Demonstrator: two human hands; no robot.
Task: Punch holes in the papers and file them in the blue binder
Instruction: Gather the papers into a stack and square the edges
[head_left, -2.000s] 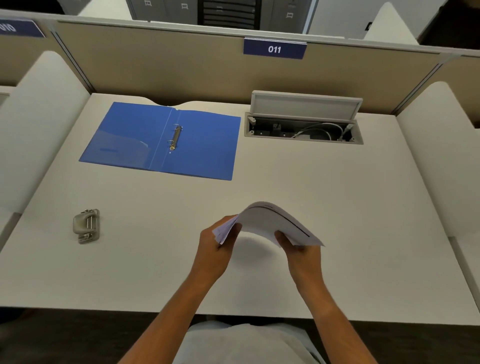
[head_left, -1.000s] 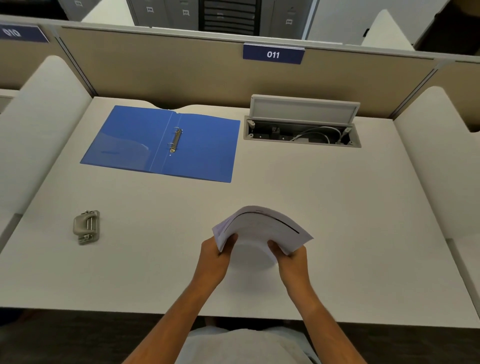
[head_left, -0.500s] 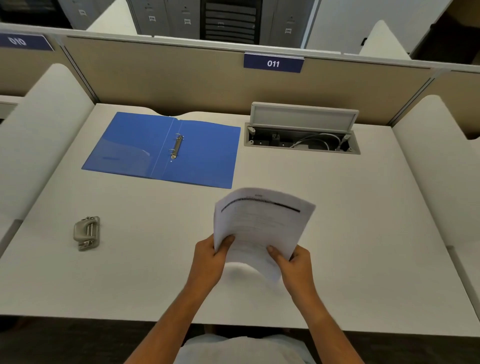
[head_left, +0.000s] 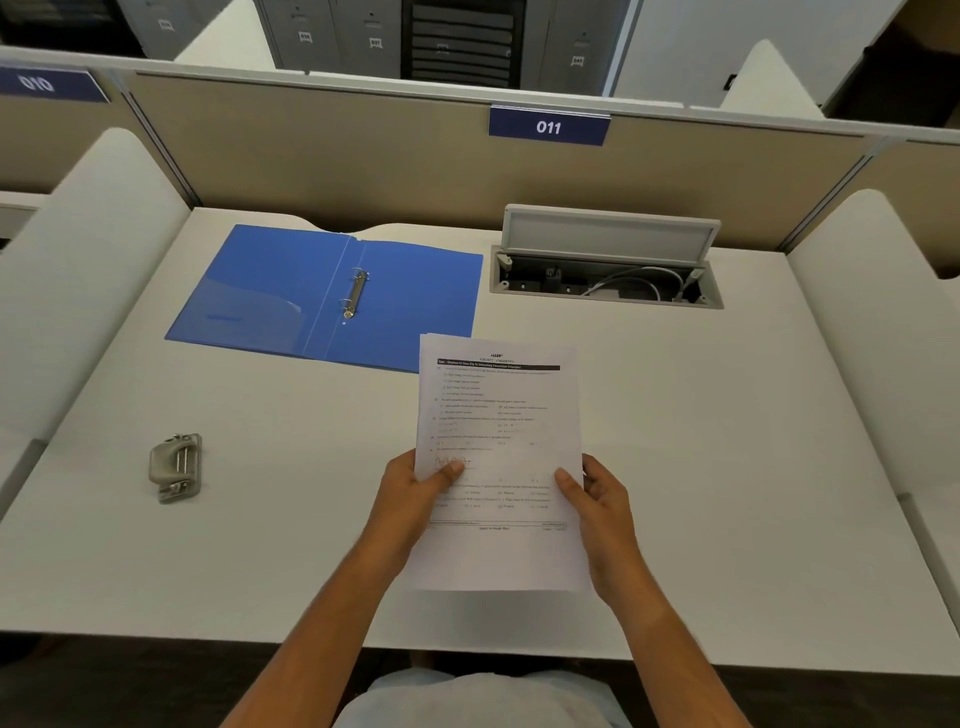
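Observation:
I hold a thin stack of printed white papers (head_left: 501, 415) upright and facing me above the middle of the desk. My left hand (head_left: 415, 493) grips its left edge and my right hand (head_left: 597, 499) grips its right edge, thumbs on the front. The blue binder (head_left: 291, 296) lies open and flat at the back left, its metal rings (head_left: 356, 293) closed on the spine. The top left corner of the papers overlaps the binder's near right corner in view. A grey hole punch (head_left: 176, 466) sits on the desk at the left, apart from both hands.
The white desk (head_left: 727, 467) has an open cable box (head_left: 605, 275) with a raised lid and wires at the back centre-right. Beige partitions with a "011" label (head_left: 548, 126) close the back; white side panels stand left and right.
The papers went from bent over and curled between my hands to straight, upright and facing me. Both hands shifted to the side edges. The binder and punch stayed put.

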